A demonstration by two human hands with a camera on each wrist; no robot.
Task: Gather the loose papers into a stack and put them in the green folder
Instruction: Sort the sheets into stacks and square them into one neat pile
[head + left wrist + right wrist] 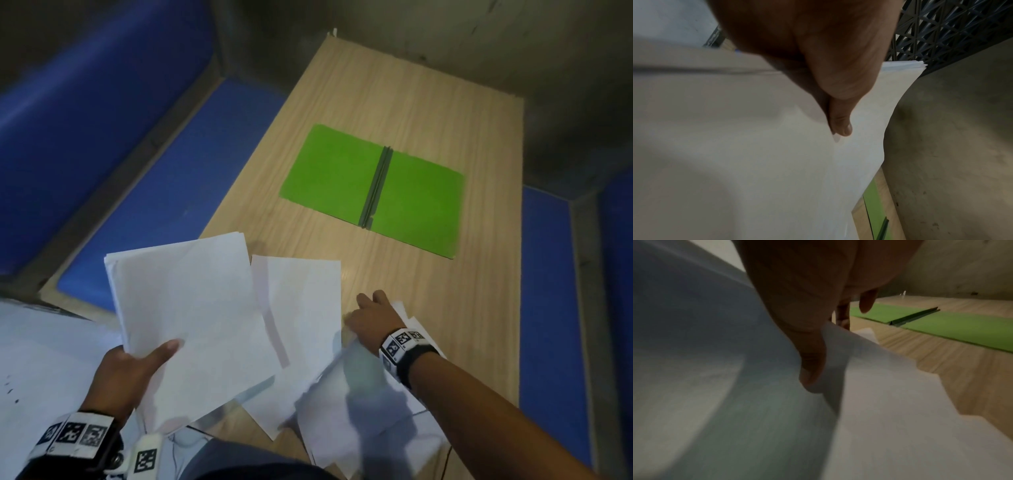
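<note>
My left hand [150, 356] grips a stack of white papers [191, 308] above the table's near left corner, thumb [840, 123] on top and fingers hidden beneath. My right hand [368, 322] pinches the edge of a loose sheet [356, 383], which curls up off the table; its thumb [812, 369] lies on the sheet. More loose sheets [301, 308] lie overlapping between and under the hands. The green folder [373, 188] lies open and flat on the wooden table [445, 308], beyond both hands, with a dark spine down its middle; it also shows past the right hand as a green folder [962, 327].
Blue padded benches run along the table's left [154, 178] and right [548, 308] sides. A grey concrete wall [479, 41] stands behind the far edge. Bare wood lies between the papers and the folder.
</note>
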